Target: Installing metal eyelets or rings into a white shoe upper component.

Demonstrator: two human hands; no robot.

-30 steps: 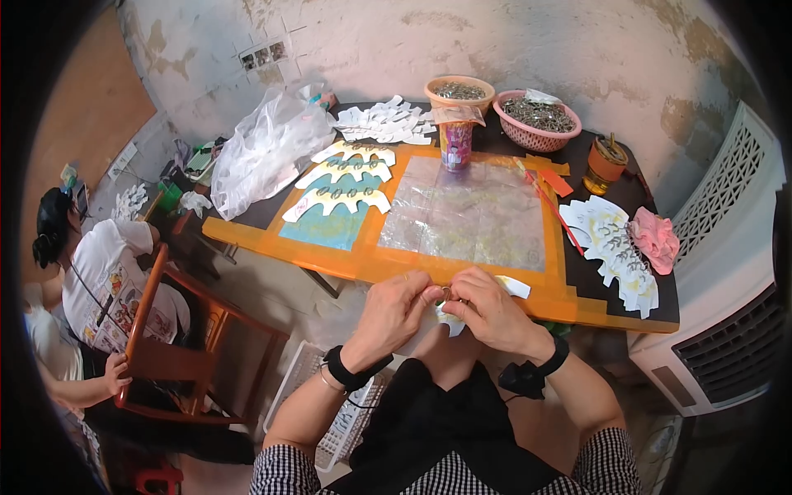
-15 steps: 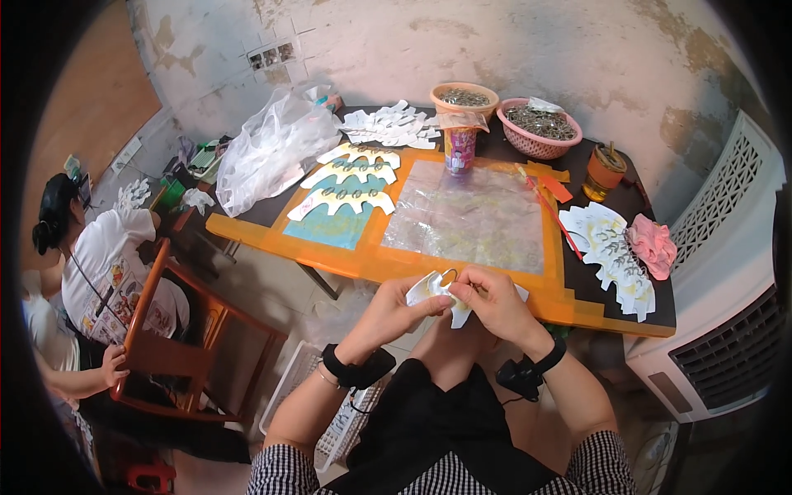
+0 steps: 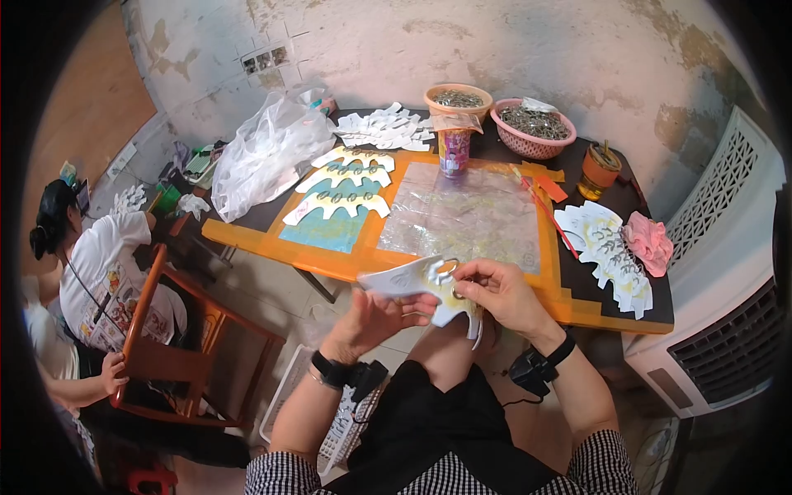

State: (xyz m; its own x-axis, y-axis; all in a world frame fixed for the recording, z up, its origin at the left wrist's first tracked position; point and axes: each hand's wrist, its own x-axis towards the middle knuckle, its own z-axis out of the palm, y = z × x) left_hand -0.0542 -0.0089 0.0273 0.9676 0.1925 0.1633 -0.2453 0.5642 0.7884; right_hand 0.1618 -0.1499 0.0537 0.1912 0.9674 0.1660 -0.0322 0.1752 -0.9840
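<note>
Above my lap, my right hand [image 3: 499,299] pinches a white scalloped cut-out piece [image 3: 404,280] with yellowish patches and metal rings on it. One ring [image 3: 448,266] stands up beside my fingertips. My left hand [image 3: 375,318] is palm up under the piece's left part, its fingers stretched out and apart. Whether they touch it is hard to tell. Similar cut-outs with rings [image 3: 337,206] lie in rows on a blue-green patch of the table [image 3: 289,243]. More ringed pieces [image 3: 606,256] are fanned out at the table's right end.
Two baskets of metal rings, orange [image 3: 458,106] and pink [image 3: 535,144], stand at the back near a purple cup [image 3: 454,157] and an orange-wrapped jar [image 3: 601,169]. White plastic bags [image 3: 268,153] lie left. Another person [image 3: 124,272] sits by a wooden chair [image 3: 169,359]; an air cooler [image 3: 718,338] stands right.
The cut-out has been turned and spread out, so more of it shows. My left hand has let go its pinch and opened beneath it; my right hand still holds on.
</note>
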